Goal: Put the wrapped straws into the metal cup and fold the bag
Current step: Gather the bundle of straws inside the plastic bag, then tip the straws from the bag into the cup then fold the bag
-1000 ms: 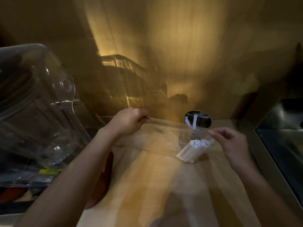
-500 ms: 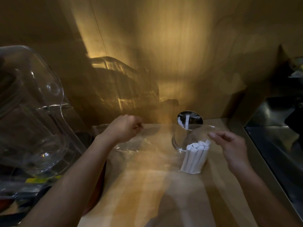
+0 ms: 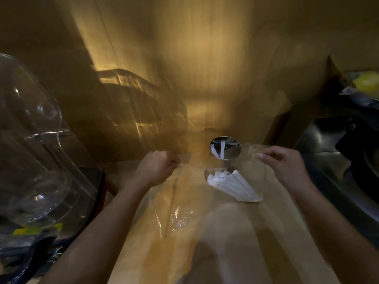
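A clear plastic bag hangs stretched between my two hands above the wooden counter. My left hand pinches its left top corner in a closed fist. My right hand pinches the right top edge between thumb and fingers. A bundle of white wrapped straws lies tilted inside the bag, near its right side. The metal cup stands at the back of the counter between my hands, with one or two white straws inside it.
A large clear plastic container fills the left side, over a dark box and clutter. Wooden wall panels rise behind. On the right sit a dark metal sink and something yellow.
My hands have moved apart and pulled the bag taut. The straw bundle, upright half a second ago, now lies tilted with its ends pointing up left.
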`<state>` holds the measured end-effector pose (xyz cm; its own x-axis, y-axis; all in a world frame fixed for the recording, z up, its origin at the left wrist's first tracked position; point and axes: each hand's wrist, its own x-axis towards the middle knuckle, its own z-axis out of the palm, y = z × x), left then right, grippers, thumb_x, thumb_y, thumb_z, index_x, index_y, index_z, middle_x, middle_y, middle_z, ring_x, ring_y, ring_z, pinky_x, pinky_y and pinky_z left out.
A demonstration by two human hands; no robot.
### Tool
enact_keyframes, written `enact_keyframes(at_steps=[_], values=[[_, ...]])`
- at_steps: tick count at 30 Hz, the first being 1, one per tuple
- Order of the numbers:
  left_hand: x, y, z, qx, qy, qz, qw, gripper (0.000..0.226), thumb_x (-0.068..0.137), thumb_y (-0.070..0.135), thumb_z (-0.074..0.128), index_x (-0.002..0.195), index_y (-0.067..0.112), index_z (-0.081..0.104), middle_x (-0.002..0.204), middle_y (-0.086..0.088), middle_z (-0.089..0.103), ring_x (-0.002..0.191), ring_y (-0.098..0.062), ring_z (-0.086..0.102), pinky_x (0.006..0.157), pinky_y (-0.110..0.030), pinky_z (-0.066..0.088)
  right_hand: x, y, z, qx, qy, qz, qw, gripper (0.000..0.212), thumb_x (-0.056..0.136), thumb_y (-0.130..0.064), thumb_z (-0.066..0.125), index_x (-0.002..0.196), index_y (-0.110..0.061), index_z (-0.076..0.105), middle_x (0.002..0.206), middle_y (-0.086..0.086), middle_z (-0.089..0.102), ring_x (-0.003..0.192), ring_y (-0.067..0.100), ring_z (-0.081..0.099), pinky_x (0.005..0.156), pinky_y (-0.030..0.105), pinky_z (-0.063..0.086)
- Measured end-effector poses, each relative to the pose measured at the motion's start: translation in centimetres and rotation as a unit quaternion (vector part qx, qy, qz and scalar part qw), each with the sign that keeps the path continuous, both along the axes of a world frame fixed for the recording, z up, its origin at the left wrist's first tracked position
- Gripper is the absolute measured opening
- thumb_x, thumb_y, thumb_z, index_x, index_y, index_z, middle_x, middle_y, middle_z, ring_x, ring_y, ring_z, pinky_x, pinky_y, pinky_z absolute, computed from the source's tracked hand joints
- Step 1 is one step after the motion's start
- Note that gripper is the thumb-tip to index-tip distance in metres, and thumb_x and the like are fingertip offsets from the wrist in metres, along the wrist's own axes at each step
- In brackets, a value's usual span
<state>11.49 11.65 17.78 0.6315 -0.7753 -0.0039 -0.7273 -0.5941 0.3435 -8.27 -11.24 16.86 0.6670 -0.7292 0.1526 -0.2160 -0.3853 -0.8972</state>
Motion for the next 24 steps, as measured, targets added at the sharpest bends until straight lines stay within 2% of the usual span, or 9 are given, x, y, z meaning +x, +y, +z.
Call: enact_keyframes(at_steps=[3,7,12,15,17,20,22,24], values=[[-0.4,0.0,0.3,-0.021,0.006,0.018,1.000,0.019,0.089,0.024,0.056,0.098,0.015,0.069,0.101,-0.012,0.072,0.096,-0.032,0.063,0.079,-0.040,0.050,-0.3,-0.6,0.0,0.025,-0.043,-0.047,0.998,0.012,0.081,-0.019,0.065,0.075,-0.028,0.069,0.082,-0.005,0.070,0.079,0.009,0.063,0.069,0.030,0.049],[-0.8,0.2,1.0,-0.049,-0.064,0.034,0.996,0.018,0.088,0.026,0.056,0.085,0.013,0.070,0.087,-0.016,0.073,0.087,-0.037,0.063,0.070,-0.039,0.050,-1.0,-1.2,-0.7,0.035,-0.044,-0.050,0.997,0.007,0.082,-0.022,0.064,0.083,-0.019,0.071,0.083,-0.002,0.070,0.082,0.016,0.064,0.073,0.038,0.052],[-1.9,-0.3,1.0,-0.044,-0.103,0.024,0.993,0.016,0.088,0.021,0.056,0.089,0.016,0.071,0.084,-0.012,0.073,0.082,-0.033,0.065,0.075,-0.036,0.044,-1.4,-1.7,-2.4,0.048,-0.032,-0.050,0.997,0.011,0.082,-0.021,0.064,0.075,-0.030,0.068,0.080,-0.009,0.067,0.079,0.006,0.062,0.067,0.026,0.047],[-2.0,-1.0,0.8,0.028,-0.098,0.010,0.995,0.018,0.089,0.023,0.051,0.096,0.018,0.068,0.093,-0.009,0.073,0.091,-0.029,0.064,0.084,-0.037,0.043,-1.5,-1.8,-3.6,0.068,-0.022,-0.056,0.996,0.016,0.081,-0.020,0.065,0.071,-0.032,0.065,0.078,-0.008,0.067,0.075,0.003,0.060,0.065,0.022,0.043],[-2.3,-1.8,0.5,0.041,-0.108,-0.002,0.993,0.019,0.089,0.025,0.052,0.105,0.020,0.061,0.097,-0.008,0.072,0.094,-0.028,0.064,0.091,-0.039,0.041,-1.6,-1.8,-4.0,0.085,-0.023,-0.057,0.994,0.015,0.081,-0.020,0.065,0.071,-0.031,0.066,0.078,-0.008,0.067,0.071,0.000,0.062,0.064,0.021,0.041],[-3.4,-3.4,0.0,0.046,-0.084,-0.047,0.994,0.038,0.086,0.038,0.057,0.121,0.026,0.048,0.110,-0.001,0.069,0.104,-0.021,0.061,0.097,-0.043,0.037,-1.7,-1.8,-4.2,0.097,-0.030,-0.053,0.993,0.013,0.080,-0.018,0.066,0.072,-0.028,0.067,0.076,-0.008,0.067,0.065,-0.012,0.059,0.062,0.017,0.039],[-4.2,-4.8,-0.4,0.037,-0.073,-0.070,0.994,0.036,0.087,0.041,0.055,0.120,0.026,0.049,0.109,0.000,0.069,0.103,-0.021,0.061,0.095,-0.042,0.038,-1.7,-1.9,-4.1,0.101,-0.032,-0.050,0.993,0.009,0.080,-0.017,0.067,0.075,-0.024,0.069,0.077,-0.007,0.068,0.063,-0.014,0.058,0.063,0.015,0.040],[-4.6,-6.0,-0.3,0.010,-0.071,-0.082,0.994,0.024,0.090,0.037,0.051,0.109,0.023,0.057,0.101,-0.001,0.072,0.095,-0.021,0.063,0.091,-0.040,0.040,-1.9,-2.1,-4.1,0.110,-0.040,-0.046,0.992,0.005,0.080,-0.016,0.067,0.079,-0.020,0.070,0.080,-0.004,0.068,0.063,-0.014,0.058,0.064,0.017,0.040]])
